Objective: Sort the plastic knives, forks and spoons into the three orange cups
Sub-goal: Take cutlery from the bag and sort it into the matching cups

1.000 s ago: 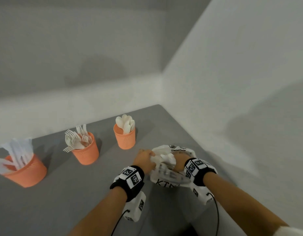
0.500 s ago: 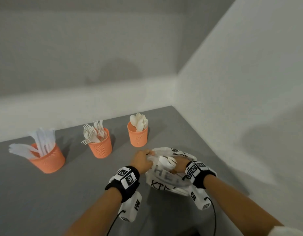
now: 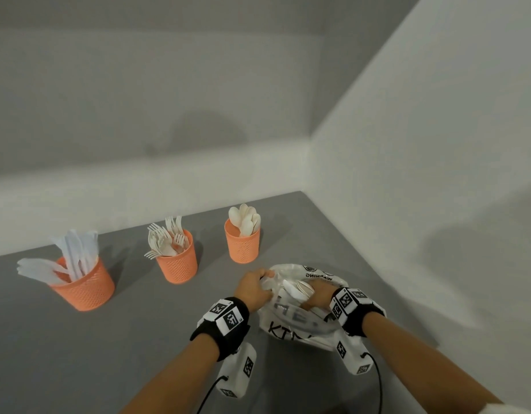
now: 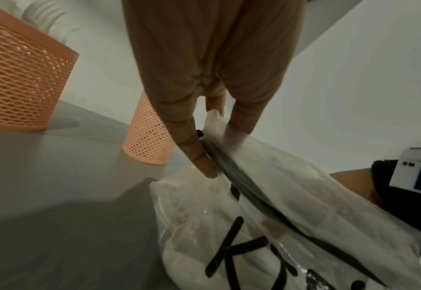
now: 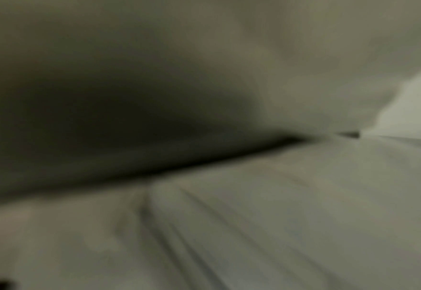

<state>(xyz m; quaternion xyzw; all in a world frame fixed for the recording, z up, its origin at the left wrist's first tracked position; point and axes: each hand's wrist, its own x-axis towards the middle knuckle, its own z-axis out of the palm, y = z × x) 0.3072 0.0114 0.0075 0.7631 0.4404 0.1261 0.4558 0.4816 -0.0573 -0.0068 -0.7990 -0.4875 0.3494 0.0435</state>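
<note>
Three orange mesh cups stand in a row on the grey table: the left cup (image 3: 82, 286) holds knives, the middle cup (image 3: 177, 265) forks, the right cup (image 3: 242, 248) spoons. In front of the spoon cup lies a clear plastic bag (image 3: 294, 327) with black print. My left hand (image 3: 265, 277) pinches the bag's edge, which the left wrist view shows between its fingers (image 4: 194, 145). My right hand (image 3: 313, 295) is at the bag's mouth and grips a small bundle of white cutlery (image 3: 298, 288) with rounded ends like spoon bowls. The right wrist view is dark and blurred.
White walls close the table (image 3: 139, 339) at the back and on the right, meeting in a corner behind the spoon cup. Two of the cups (image 4: 18, 88) (image 4: 150, 141) stand close to my left hand. Bare grey table lies left of the bag.
My right hand has drawn the white cutlery up out of the bag's mouth. My left hand has kept its hold on the bag's edge. The head view has swung, so the cups sit further right.
</note>
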